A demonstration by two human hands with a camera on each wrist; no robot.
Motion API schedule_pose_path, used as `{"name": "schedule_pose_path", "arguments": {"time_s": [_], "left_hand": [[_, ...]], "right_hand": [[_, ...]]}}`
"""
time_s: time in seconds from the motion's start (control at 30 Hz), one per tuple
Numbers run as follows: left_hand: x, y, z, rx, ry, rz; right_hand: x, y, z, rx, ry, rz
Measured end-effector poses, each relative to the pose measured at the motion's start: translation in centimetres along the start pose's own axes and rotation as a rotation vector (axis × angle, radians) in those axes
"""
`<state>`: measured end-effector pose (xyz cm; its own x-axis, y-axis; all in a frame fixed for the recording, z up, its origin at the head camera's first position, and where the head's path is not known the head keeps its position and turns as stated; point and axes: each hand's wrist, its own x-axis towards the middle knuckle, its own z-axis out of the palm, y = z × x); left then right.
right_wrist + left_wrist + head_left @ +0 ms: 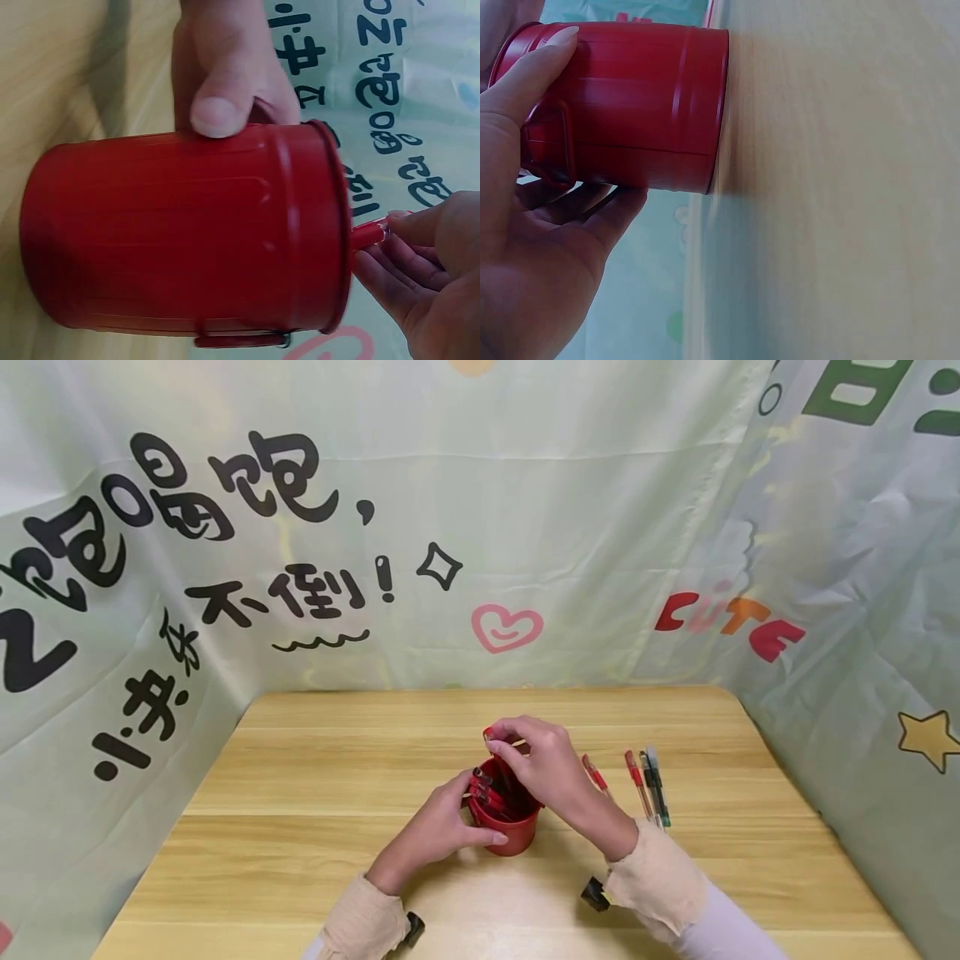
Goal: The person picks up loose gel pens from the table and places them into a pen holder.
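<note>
A small red bucket (516, 838) stands upright on the table, with several red-capped pens (489, 798) leaning inside. My left hand (433, 828) grips its left side; in the left wrist view the thumb lies along the bucket wall (641, 105) by a side handle (568, 142), fingers on the opposite side. Above the rim, my right hand (543, 767) pinches the top of a red pen (370, 235) between thumb and fingers. That pen's lower part is hidden inside the bucket.
To the right of the bucket lies a red pen (595, 772), partly behind the right forearm. Further right are another red pen (637, 777), a black pen (649, 783) and a green-tipped pen (660, 789). A printed cloth (585, 527) hangs behind the wooden table (322, 760).
</note>
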<state>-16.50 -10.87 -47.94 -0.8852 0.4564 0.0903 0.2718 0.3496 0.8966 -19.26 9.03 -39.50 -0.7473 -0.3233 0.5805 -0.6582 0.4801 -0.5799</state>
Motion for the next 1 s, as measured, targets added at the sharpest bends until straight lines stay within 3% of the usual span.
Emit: {"name": "schedule_pose_path", "arguments": {"time_s": [0.3, 0.73, 1.0], "left_hand": [[0.1, 0.0, 0.0, 0.008, -0.006, 0.006], [0.0, -0.2, -0.1, 0.013, -0.007, 0.013], [0.1, -0.2, 0.0, 0.005, -0.016, 0.02]], "right_hand": [[-0.5, 0.9, 0.9, -0.027, -0.035, -0.016], [-0.9, 0.8, 1.6, -0.11, -0.166, -0.02], [-1.0, 0.8, 1.8, -0.169, -0.163, -0.078]]}}
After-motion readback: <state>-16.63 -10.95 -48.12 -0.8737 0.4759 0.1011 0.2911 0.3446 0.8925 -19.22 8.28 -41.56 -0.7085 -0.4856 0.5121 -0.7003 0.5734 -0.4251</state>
